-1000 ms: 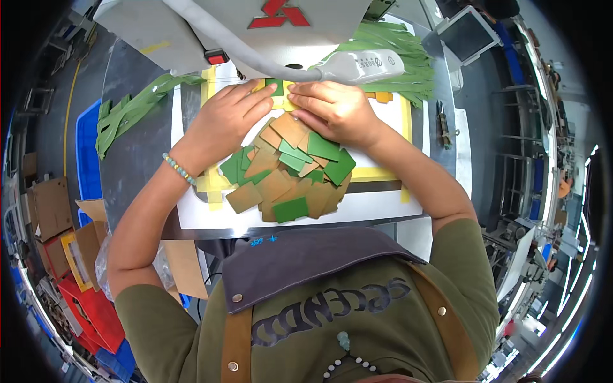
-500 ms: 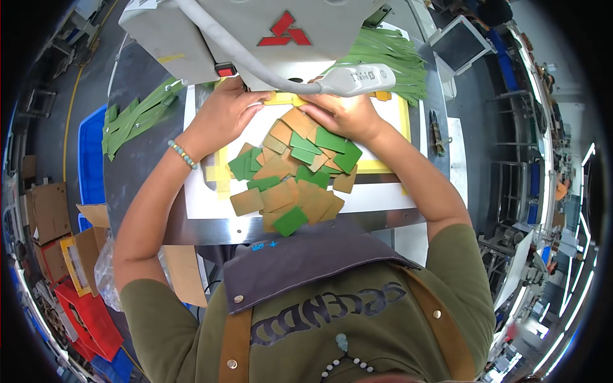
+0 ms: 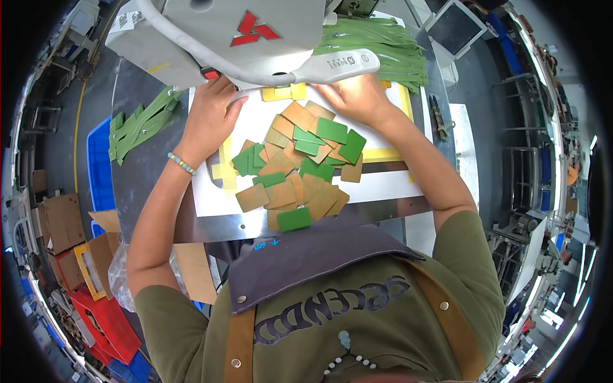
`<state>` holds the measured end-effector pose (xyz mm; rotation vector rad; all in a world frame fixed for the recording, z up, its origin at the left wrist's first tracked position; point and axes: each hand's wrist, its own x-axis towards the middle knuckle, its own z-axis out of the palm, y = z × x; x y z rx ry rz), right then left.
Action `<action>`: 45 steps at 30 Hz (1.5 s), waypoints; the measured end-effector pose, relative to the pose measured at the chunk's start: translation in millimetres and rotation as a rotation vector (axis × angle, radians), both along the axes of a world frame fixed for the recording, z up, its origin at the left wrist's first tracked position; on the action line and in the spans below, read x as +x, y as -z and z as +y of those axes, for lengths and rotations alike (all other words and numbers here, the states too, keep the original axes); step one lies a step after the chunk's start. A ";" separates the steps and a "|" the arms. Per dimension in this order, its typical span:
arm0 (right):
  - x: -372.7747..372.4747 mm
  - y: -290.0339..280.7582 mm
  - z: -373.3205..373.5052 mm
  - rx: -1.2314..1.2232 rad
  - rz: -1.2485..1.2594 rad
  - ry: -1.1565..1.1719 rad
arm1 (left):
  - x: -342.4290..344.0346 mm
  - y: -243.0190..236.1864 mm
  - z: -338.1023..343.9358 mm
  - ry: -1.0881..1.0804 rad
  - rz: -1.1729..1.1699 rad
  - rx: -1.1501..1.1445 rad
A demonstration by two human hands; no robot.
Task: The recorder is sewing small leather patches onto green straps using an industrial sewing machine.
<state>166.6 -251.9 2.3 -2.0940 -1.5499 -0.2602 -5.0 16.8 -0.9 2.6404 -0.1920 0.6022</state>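
Under the head of a white industrial sewing machine, my left hand rests on a white sheet, thumb stretched out apart from the fingers, whose tips the machine partly covers. My right hand lies across from it, thumb extended toward the middle; a white lamp-like arm hides its other fingers. Nothing shows in either hand. Between them sits a yellow-taped block. Just nearer, thin rectangular pieces are heaped loosely, some green, some tan. One green piece is closest to my apron.
Long green straps are stacked at the back right, and a smaller bundle of green straps lies at left. Yellow tape borders the white sheet. Dark-handled tools lie at the right. A blue bin and cardboard boxes stand left.
Both hands have come away from the yellow-taped block and moved apart, the left to the left, the right to the right. The view has shifted slightly; the heap looks the same.
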 end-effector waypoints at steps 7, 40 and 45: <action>-3.1 -0.4 5.7 -0.148 -0.229 0.173 | -1.2 10.0 -5.6 0.036 -0.053 0.058; -71.2 -28.5 17.0 -0.254 0.595 -0.098 | -51.4 -35.9 -26.5 0.198 0.493 -1.149; -39.2 -13.1 21.5 -0.236 0.057 -0.088 | -49.2 -23.7 -34.2 0.183 0.501 -1.010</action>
